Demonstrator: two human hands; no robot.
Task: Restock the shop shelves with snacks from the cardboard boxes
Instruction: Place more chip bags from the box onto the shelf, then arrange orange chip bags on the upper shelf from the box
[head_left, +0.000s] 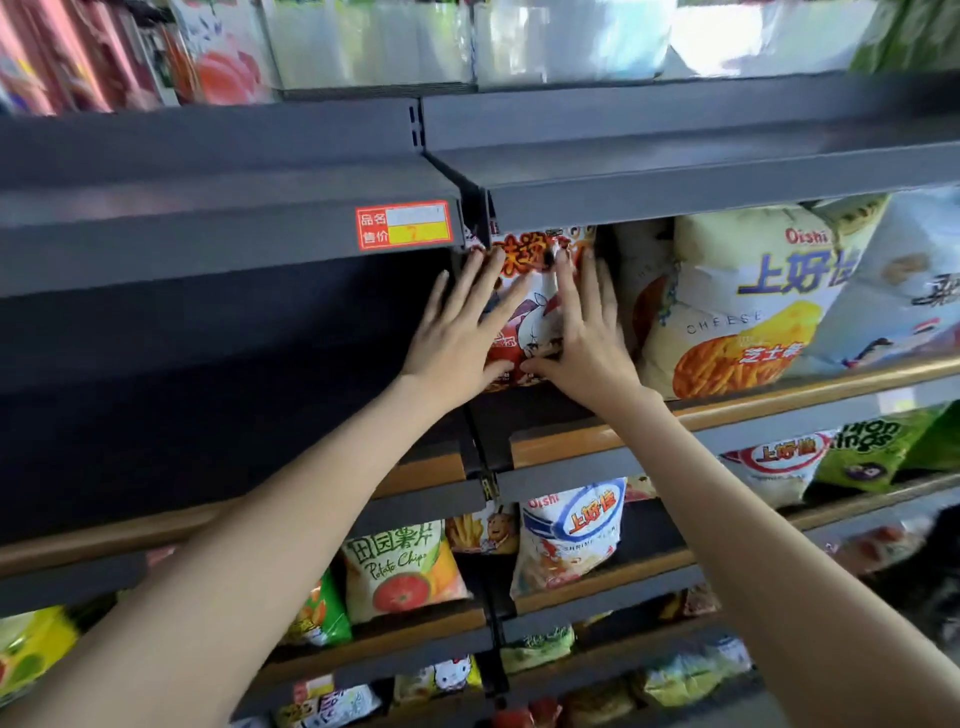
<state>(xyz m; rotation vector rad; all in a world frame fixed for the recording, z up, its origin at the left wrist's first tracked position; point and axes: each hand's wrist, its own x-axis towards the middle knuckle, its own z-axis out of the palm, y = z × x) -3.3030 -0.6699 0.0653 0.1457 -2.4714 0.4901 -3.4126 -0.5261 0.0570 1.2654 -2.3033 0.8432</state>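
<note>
A red and white snack bag (530, 306) stands upright at the left end of the right-hand shelf (727, 410), next to the post between the two shelf bays. My left hand (462, 327) lies flat on the bag's left side, fingers straight and spread. On the bag's right side my right hand (587, 338) presses the same way, and the two thumbs nearly meet at the bag's bottom edge. No cardboard box is in view.
A yellow Oishi cheese bag (743, 306) stands right beside the snack bag, with more bags further right. The left bay (208, 374) at this height is dark. A red price tag (404, 225) sits on the shelf edge above. Lower shelves hold several snack bags.
</note>
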